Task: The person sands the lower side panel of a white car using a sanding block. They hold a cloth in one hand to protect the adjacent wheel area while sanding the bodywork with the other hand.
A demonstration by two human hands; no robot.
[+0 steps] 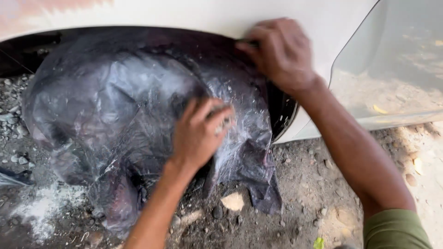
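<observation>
Head view shows a clear plastic sheet (pixel 115 115) draped over a car wheel at nine o'clock; the left hand (pixel 199 133) presses on it at centre, fingers bent, while the right hand (pixel 281 53) pinches its edge against the white car body (pixel 323 18) at one o'clock.

No packages, labels, signs or screens anywhere in view.
</observation>
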